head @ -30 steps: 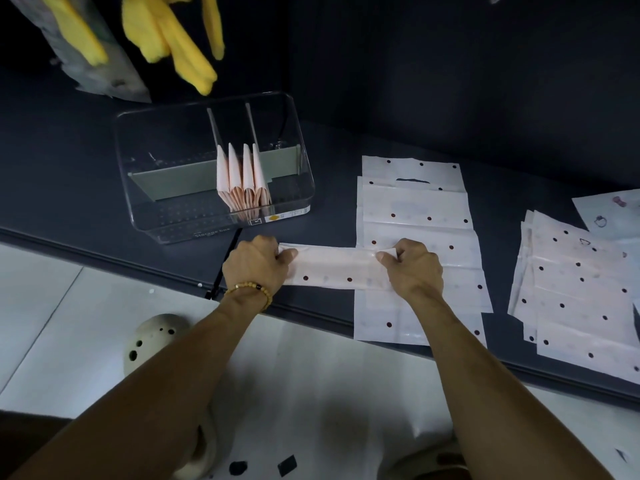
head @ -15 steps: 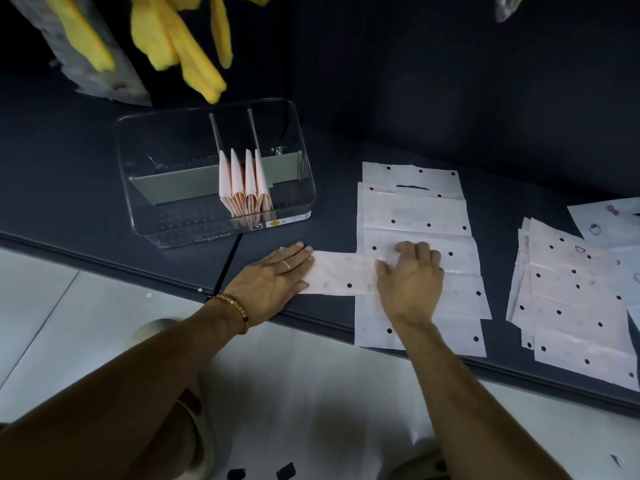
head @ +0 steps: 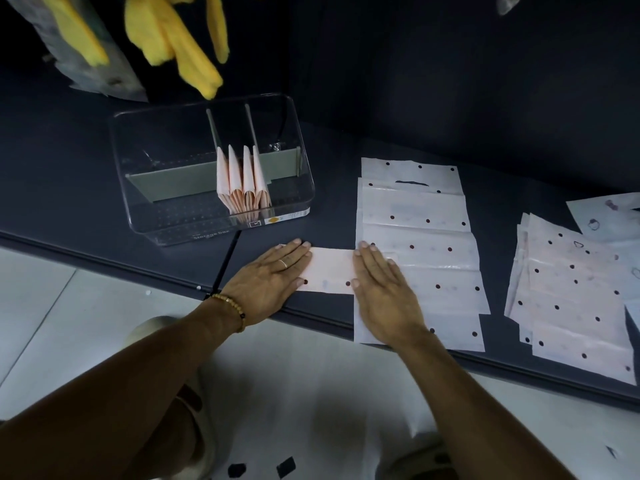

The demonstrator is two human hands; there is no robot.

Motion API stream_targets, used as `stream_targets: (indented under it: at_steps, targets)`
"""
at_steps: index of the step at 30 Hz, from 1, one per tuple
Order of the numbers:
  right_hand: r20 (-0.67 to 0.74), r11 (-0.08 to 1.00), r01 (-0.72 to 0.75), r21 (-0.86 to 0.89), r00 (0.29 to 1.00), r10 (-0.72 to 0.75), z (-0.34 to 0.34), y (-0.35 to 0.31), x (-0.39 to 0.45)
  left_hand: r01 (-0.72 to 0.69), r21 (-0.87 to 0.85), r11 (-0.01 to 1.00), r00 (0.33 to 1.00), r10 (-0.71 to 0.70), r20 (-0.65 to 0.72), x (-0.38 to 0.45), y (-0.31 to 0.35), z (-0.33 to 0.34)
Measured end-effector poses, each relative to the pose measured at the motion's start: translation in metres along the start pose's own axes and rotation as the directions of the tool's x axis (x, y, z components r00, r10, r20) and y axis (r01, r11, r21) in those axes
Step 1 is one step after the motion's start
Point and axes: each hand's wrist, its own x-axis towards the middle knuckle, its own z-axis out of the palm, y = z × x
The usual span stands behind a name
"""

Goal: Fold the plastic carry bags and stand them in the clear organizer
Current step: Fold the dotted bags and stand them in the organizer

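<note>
right now your left hand and right hand lie flat, fingers straight, pressing the ends of a folded bag strip at the counter's near edge, just in front of the clear organizer holding four upright folded bags.

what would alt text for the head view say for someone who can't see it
Two flat hands, left hand and right hand, press a folded strip of dotted plastic bag on a dark counter. Behind sits a clear organizer with four folded bags standing; flat bags lie to the right.
</note>
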Motion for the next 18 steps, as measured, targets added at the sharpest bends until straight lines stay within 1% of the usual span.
stream_targets:
  at_steps: [4, 7, 9, 10, 11, 12, 14, 16, 18]
  targets:
    - [0.065, 0.997, -0.066, -0.047, 0.995, 0.069, -0.008, 0.033, -0.016, -0.005, 0.001, 1.000, 1.000, 0.005, 0.007, -0.001, 0.000, 0.000]
    - [0.094, 0.992, -0.107, -0.072, 0.989, 0.114, -0.012, 0.038, -0.018, 0.013, 0.003, 1.000, 1.000, -0.013, -0.022, -0.004, 0.005, -0.001]
    - [0.066, 0.983, -0.155, -0.096, 0.985, 0.161, -0.016, 0.032, -0.018, 0.027, 0.043, 0.999, 0.997, -0.024, -0.080, -0.011, 0.012, -0.005]
    - [0.024, 0.980, -0.176, -0.096, 0.984, 0.179, -0.020, 0.025, -0.019, 0.039, 0.074, 0.997, 0.992, -0.030, -0.120, -0.017, 0.017, -0.007]
    - [-0.033, 0.982, -0.171, -0.081, 0.985, 0.169, -0.023, 0.015, -0.021, 0.062, 0.102, 0.993, 0.983, -0.043, -0.177, -0.024, 0.022, -0.007]
    - [-0.093, 0.990, -0.133, -0.054, 0.987, 0.128, -0.025, 0.002, -0.022, 0.097, 0.126, 0.987, 0.968, -0.064, -0.242, -0.031, 0.028, -0.005]
    - [-0.166, 1.000, -0.007, -0.018, 0.986, 0.004, -0.022, -0.027, -0.026, 0.182, 0.143, 0.973, 0.938, -0.128, -0.323, -0.044, 0.036, 0.000]
    - [-0.150, 0.997, 0.081, 0.000, 0.985, -0.081, -0.016, -0.053, -0.027, 0.262, 0.129, 0.956, 0.924, -0.209, -0.321, -0.055, 0.042, 0.001]
    - [-0.088, 0.997, 0.078, 0.016, 0.993, -0.076, -0.010, -0.066, -0.029, 0.288, 0.120, 0.950, 0.930, -0.247, -0.271, -0.065, 0.043, 0.002]
